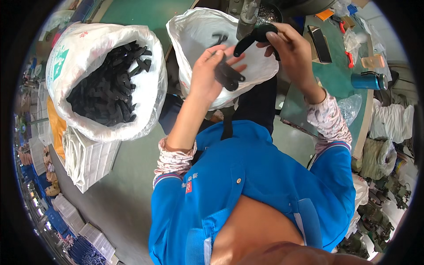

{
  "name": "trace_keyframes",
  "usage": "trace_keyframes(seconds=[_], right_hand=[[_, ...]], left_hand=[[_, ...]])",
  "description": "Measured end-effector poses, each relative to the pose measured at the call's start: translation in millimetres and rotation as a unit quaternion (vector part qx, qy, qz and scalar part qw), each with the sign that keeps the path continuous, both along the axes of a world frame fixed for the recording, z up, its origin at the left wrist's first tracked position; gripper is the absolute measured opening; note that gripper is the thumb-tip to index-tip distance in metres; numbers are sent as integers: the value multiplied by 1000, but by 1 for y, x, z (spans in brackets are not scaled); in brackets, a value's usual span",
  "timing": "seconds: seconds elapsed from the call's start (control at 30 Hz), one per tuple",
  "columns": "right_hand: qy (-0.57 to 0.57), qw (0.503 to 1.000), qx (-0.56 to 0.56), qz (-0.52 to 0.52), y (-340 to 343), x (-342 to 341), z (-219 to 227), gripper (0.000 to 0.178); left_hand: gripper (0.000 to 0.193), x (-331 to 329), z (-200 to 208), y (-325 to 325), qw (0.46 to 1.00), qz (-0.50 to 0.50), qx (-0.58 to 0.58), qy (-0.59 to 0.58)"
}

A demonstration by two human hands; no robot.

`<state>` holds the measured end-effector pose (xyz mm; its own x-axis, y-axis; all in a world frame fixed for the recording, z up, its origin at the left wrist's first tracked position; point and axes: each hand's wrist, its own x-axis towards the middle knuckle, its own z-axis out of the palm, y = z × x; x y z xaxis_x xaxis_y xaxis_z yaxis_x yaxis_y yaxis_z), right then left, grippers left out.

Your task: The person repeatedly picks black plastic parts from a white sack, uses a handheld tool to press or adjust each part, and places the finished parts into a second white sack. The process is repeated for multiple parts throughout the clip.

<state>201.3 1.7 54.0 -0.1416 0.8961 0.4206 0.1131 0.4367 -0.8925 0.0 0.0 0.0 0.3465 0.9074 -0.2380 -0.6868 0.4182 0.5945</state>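
Note:
Above the mouth of a white plastic-lined bag [187, 26], both hands hold black parts. My left hand [208, 73] is closed around a few flat black plastic pieces [228, 76] with small holes at their ends; motion blurs its fingertips. Between thumb and fingers of my right hand [289, 51] is a curved black plastic piece [249, 40] with a rounded end, its narrow end pointing toward the left hand. Another small black piece [219, 39] shows blurred against the bag's inner wall. To the left, a second white bag [150, 95] holds a heap of similar black pieces [108, 86].
A machine's metal column [247, 20] stands just beyond my hands, beside a dark bowl [268, 13] of small metal bits. On the green bench [324, 81] at right are a phone [319, 43] and a blue bottle [370, 81]. A white crate [95, 161] sits below the left bag.

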Motion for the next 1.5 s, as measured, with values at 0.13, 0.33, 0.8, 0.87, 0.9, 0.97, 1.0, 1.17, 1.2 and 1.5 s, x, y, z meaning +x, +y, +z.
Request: trace_keyframes(seconds=[0.13, 0.33, 0.8, 0.87, 0.9, 0.97, 1.0, 1.17, 1.2, 1.5], right_hand=[[-34, 994, -105, -20, 9, 7, -3, 28], [-3, 990, -128, -63, 19, 7, 23, 36], [-55, 961, -271, 21, 42, 14, 26, 42], [12, 981, -192, 26, 13, 5, -12, 53], [-51, 973, -219, 54, 1, 0, -33, 44], [-121, 951, -262, 112, -6, -5, -44, 37], [-128, 941, -280, 143, -4, -7, -41, 38], [-127, 989, 15, -78, -11, -6, -22, 35], [-173, 983, 30, -56, -20, -4, -16, 37], [-262, 942, 211, 17, -38, -23, -31, 42]], left_hand=[[23, 10, 18, -8, 995, -67, 65, 48], [25, 4, 10, -8, 993, -60, 54, 81], [44, 6, 18, -1, 999, -42, 7, 28], [46, 6, 18, 1, 997, -67, 12, 25], [50, 8, 18, -1, 997, -72, 10, 38], [50, 12, 6, -1, 992, -80, 39, 89], [51, 14, 4, -1, 988, -86, 54, 114], [45, 13, 6, 6, 993, -6, -111, -42], [46, 10, 1, 11, 985, -6, -128, -111], [55, 8, -21, 7, 922, -128, -154, -331]])
